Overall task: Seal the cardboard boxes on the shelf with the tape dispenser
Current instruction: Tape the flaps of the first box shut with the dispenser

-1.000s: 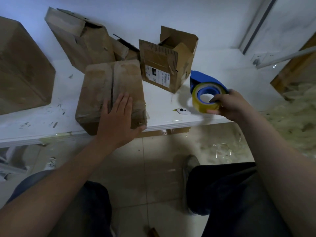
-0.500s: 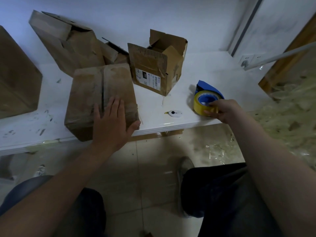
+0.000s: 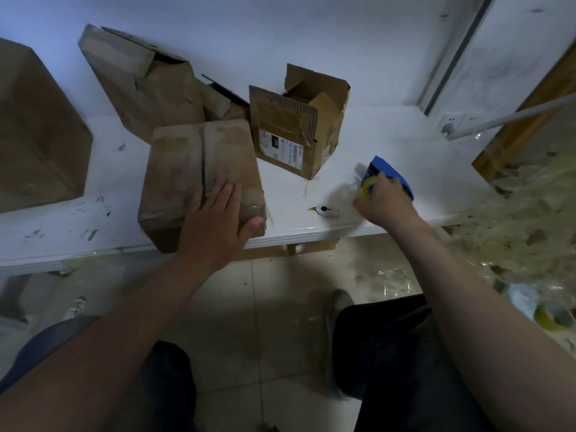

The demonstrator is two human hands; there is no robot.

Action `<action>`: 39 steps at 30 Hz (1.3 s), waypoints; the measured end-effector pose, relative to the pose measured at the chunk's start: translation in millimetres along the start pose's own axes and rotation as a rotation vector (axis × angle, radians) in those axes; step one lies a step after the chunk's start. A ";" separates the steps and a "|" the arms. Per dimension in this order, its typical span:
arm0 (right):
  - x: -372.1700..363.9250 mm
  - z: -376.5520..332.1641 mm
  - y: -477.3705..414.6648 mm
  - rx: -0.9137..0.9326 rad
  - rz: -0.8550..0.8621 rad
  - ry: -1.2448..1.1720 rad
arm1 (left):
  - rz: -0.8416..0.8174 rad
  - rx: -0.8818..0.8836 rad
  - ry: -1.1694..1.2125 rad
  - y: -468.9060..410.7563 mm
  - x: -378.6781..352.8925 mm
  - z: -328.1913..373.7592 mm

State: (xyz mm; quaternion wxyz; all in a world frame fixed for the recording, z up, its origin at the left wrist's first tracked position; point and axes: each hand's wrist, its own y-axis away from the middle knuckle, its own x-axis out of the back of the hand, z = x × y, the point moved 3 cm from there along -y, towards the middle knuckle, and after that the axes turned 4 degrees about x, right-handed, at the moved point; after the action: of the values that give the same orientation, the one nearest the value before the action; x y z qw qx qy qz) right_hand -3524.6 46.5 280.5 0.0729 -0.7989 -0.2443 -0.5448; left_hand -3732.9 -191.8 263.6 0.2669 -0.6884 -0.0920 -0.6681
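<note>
The right hand [image 3: 385, 202] has slid further over the blue tape dispenser [image 3: 393, 169] near the front edge of the shelf [image 3: 389, 141]; through blur, its fingers [image 3: 393, 183] seem curled round the yellow roll [image 3: 367, 186]. The left hand [image 3: 215, 222] stays flat, fingers straight, on the closed cardboard box [image 3: 184, 169].

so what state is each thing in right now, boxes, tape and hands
front box, flaps closed, lying flat under left hand
labelled box, upright, top flaps open
back box, tilted, top flap loose
tape dispenser, gripped by right hand, blurred
left hand, fingers straight, pressing on front box
right hand, curled round tape dispenser
</note>
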 end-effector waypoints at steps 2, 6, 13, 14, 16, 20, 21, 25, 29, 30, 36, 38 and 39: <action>-11.4 -31.8 8.0 0.101 -0.014 0.071 | -0.011 -0.019 0.025 3.8 2.4 -10.7; -39.8 -93.3 20.1 0.287 -0.016 0.237 | -0.036 0.109 0.071 10.8 10.2 -47.2; -70.1 -177.3 40.6 0.470 0.097 0.205 | -0.053 0.250 0.025 15.3 17.7 -97.6; -73.4 -186.7 41.5 0.506 0.131 0.215 | -0.054 0.258 0.028 13.6 16.0 -98.8; -81.5 -204.9 42.3 0.579 0.174 0.248 | -0.047 0.267 0.040 6.6 12.6 -98.7; -109.4 -238.9 53.3 0.670 0.195 0.284 | -0.029 0.294 0.048 -6.6 9.2 -96.5; -117.5 -244.6 54.8 0.679 0.181 0.303 | -0.031 0.307 0.052 -8.5 8.3 -96.1; -127.6 -243.5 49.7 0.694 0.137 0.360 | -0.049 0.325 0.057 -9.5 2.1 -98.0; -117.3 -222.3 38.8 0.671 0.086 0.319 | -0.056 0.274 0.138 -7.1 1.0 -108.5; -114.8 -216.7 37.4 0.660 0.071 0.297 | -0.057 0.271 0.185 -6.7 1.4 -111.1; -110.5 -188.4 27.9 0.638 0.056 -0.033 | -0.062 0.500 0.780 8.5 1.9 -128.0; -111.9 -183.6 28.1 0.636 0.052 -0.299 | -0.040 0.607 1.031 14.6 0.1 -127.3; -112.5 -181.6 29.2 0.615 0.050 -0.453 | -0.018 0.638 1.088 16.3 1.1 -125.3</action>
State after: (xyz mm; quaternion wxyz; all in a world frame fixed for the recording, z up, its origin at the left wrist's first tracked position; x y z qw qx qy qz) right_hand -3694.7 -83.3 254.8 0.2666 -0.8455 -0.3869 -0.2537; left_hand -3834.1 -267.2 256.3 0.4619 -0.1357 -0.1437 -0.8646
